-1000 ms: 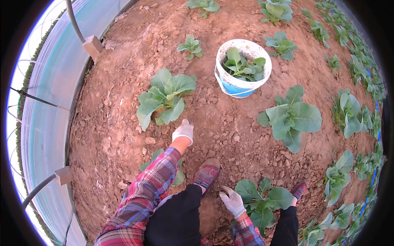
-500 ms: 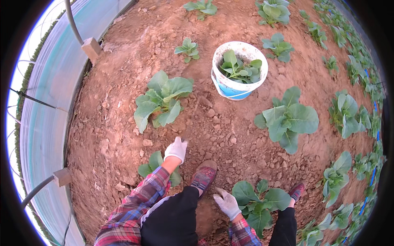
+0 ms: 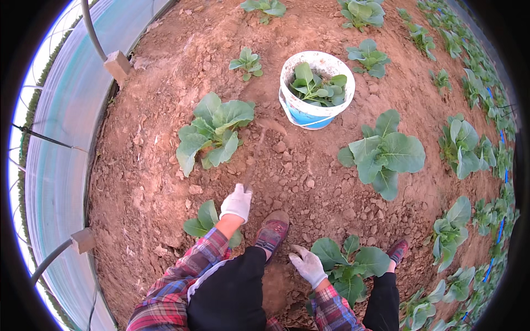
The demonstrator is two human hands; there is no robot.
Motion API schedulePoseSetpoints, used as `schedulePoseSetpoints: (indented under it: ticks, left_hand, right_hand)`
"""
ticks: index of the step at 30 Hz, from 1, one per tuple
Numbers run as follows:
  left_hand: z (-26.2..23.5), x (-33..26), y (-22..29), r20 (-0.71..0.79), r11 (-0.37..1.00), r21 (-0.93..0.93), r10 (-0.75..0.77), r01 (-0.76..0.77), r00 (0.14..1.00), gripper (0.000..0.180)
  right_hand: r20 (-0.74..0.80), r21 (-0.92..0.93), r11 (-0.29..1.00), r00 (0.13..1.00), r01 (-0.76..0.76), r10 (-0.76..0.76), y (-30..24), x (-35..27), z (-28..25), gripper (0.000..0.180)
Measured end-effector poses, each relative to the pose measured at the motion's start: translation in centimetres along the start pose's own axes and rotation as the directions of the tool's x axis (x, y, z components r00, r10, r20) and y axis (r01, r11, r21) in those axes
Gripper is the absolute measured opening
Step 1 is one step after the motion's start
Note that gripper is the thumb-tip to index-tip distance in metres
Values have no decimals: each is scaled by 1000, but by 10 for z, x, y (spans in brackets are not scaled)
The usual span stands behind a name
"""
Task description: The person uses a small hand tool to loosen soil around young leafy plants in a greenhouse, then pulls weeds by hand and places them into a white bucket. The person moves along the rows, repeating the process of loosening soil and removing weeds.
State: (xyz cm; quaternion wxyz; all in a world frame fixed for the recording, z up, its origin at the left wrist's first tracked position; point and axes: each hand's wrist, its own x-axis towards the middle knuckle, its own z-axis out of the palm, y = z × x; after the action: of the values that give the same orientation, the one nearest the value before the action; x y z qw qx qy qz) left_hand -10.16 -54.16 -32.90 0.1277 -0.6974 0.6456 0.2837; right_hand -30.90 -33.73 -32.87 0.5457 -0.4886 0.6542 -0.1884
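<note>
My left hand (image 3: 236,203), in a white glove, is closed round the handle of what looks like a small hoe (image 3: 259,148). The hoe is soil-coloured and blurred, reaching away over the soil toward a leafy cabbage-like plant (image 3: 216,132) and a bucket (image 3: 287,99). Under my left wrist a smaller plant (image 3: 205,219) is partly hidden. Low over the soil, my gloved right hand (image 3: 309,267) holds nothing, its fingers apart, beside the leaves of another plant (image 3: 353,265). Cut or pulled green leaves (image 3: 317,88) lie inside the white and blue bucket.
My shoes (image 3: 273,231) stand on loose, cloddy soil between the plants. A large plant (image 3: 383,154) grows right of centre, with denser rows and a blue line (image 3: 501,234) at the far right. Plastic sheeting (image 3: 61,165) and posts in blocks (image 3: 83,240) border the left.
The hoe's far end has shifted slightly in my left hand's grip. My right hand has moved a little up and right. The whole view has shifted slightly.
</note>
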Motion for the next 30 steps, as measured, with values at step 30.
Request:
schedulePoseSetpoints:
  ticks: [30]
  left_hand:
    - [-85,115,-31,-327,989,-73,97,-128,940,37]
  right_hand:
    - [-344,275,961,936,26,73,-48,104,0,42]
